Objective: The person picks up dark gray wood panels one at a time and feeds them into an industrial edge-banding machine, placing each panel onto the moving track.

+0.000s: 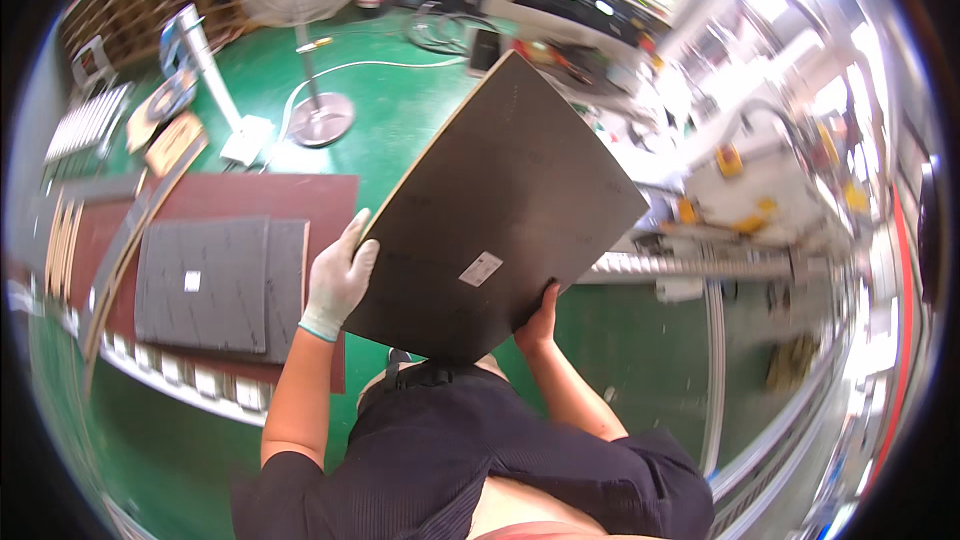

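Observation:
A large dark rectangular panel (500,200) with a pale edge is held up in front of my body, tilted, with one corner pointing away from me. A small white label (481,269) is stuck on its face. My left hand (340,278), in a white glove with a teal cuff, grips the panel's left edge; its thumb lies near the face and the other fingers reach behind. Bare, my right hand (538,320) holds the lower right edge, thumb on the face and its other fingers mostly hidden behind the panel.
Left of me, grey panels (205,285) lie on a reddish-brown board (325,202) over a roller conveyor (225,385). A pedestal fan (322,118) stands beyond on the green floor. Ahead to the right is a cluttered bench (625,145); a metal frame (714,370) stands to the right.

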`<state>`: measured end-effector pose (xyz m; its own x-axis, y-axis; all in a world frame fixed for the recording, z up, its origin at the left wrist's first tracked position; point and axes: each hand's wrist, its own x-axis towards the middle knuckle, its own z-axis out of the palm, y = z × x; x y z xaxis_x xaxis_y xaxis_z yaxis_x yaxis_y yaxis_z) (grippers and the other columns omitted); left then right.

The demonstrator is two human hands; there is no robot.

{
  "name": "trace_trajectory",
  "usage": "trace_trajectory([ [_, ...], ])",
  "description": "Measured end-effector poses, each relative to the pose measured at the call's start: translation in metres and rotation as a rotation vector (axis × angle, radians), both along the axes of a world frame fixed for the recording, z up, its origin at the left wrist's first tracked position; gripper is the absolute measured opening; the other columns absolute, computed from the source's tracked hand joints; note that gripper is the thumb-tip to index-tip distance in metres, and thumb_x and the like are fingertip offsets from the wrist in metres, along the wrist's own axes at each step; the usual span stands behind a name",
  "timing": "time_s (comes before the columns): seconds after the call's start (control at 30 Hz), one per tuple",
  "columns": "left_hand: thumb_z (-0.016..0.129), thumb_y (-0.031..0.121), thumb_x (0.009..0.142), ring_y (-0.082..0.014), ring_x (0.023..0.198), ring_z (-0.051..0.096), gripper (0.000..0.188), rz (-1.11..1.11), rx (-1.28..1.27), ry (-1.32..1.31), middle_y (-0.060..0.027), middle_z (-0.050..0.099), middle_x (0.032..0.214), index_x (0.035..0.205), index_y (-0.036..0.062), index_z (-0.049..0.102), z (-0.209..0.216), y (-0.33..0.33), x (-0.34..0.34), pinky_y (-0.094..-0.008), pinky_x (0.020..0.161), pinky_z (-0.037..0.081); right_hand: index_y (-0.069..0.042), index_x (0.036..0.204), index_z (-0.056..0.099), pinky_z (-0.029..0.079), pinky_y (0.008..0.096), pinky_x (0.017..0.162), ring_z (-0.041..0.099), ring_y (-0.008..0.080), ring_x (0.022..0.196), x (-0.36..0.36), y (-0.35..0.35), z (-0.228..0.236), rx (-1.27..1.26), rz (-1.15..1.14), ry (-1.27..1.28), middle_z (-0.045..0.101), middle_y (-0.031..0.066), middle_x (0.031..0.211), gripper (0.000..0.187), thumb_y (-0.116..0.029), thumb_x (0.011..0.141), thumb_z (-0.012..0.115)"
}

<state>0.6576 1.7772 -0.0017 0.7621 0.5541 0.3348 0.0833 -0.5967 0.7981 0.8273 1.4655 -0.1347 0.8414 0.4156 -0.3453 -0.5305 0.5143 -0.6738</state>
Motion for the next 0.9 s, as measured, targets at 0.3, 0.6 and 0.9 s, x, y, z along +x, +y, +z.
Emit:
trace_trajectory([
  [0.3, 0.059, 0.027, 0.099, -0.0371, 0.116, 0.063, 0.049, -0.45, 0.15, 0.278, -0.0206, 0.068, 0.123, 0.143, 0.005, 0.055, -0.046, -0.054, 0.142, -0.0407, 0.101, 0.049, -0.01, 0.148, 0.05, 0.038, 0.0532, 0.117, 0.05, 0.0336, 0.137, -0.012, -0.085, -0.006, 0.049, -0.427, 0.457, 0.053, 0.0107, 0.15, 0.092, -0.081, 0.09, 0.048],
  [0.6, 0.056, 0.021, 0.104, -0.0203, 0.119, 0.065, 0.034, -0.493, -0.438, 0.33, -0.0118, 0.071, 0.127, 0.125, -0.0029, 0.068, -0.066, -0.064, 0.217, -0.0312, 0.103, 0.048, -0.013, 0.152, 0.047, 0.032, 0.0623, 0.116, 0.043, 0.0353, 0.143, 0.013, -0.118, -0.047, 0.035, -0.502, 0.582, 0.049, 0.012, 0.155, 0.099, -0.085, 0.084, 0.053],
  [0.9, 0.063, 0.025, 0.095, -0.0371, 0.141, 0.044, 0.044, -0.528, 0.455, 0.263, -0.017, 0.053, 0.149, 0.135, 0.0077, 0.064, -0.092, -0.073, 0.287, -0.0456, 0.119, 0.033, -0.012, 0.149, 0.05, 0.03, 0.0618, 0.117, 0.041, 0.0355, 0.144, 0.055, -0.116, 0.033, 0.104, -0.545, 0.645, 0.045, 0.0137, 0.157, 0.087, -0.077, 0.091, 0.054],
])
